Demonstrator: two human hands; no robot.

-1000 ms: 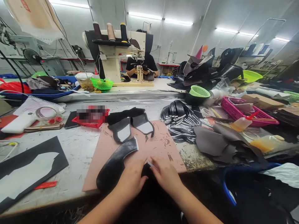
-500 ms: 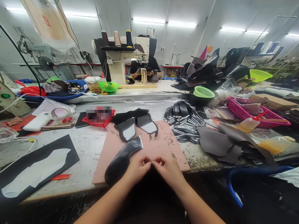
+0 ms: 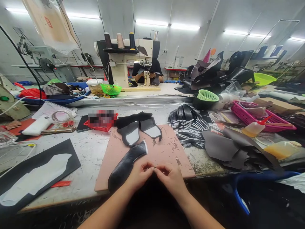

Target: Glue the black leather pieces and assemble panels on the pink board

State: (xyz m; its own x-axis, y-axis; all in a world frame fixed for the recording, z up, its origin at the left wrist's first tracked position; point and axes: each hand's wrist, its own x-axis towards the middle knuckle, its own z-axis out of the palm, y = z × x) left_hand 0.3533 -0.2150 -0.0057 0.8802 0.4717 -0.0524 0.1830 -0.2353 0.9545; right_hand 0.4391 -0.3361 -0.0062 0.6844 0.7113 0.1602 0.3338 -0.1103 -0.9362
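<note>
My left hand (image 3: 142, 173) and my right hand (image 3: 169, 175) meet fingertip to fingertip over the front edge of a pink board (image 3: 166, 152). Both are closed in a pinch on something tiny between them, too small to make out. A curved black leather piece (image 3: 124, 165) lies on the board, partly behind my left hand and forearm. Beyond it are two dark pieces with white patches, one on the left (image 3: 132, 136) and one on the right (image 3: 152, 130). Black material (image 3: 133, 118) lies behind them.
Right of the board lie a pile of black strips (image 3: 188, 127), brown leather (image 3: 221, 146), glue bottles and a pink basket (image 3: 281, 122). At left are a red basket (image 3: 100, 127) and a black sheet with a white pattern (image 3: 40, 175). A person sits behind a sewing machine (image 3: 119, 63).
My fingertips have shifted slightly and stay pinched together. The view has moved a little, so the board and pieces appear slightly lower. Across the table, the person's hands have moved slightly.
</note>
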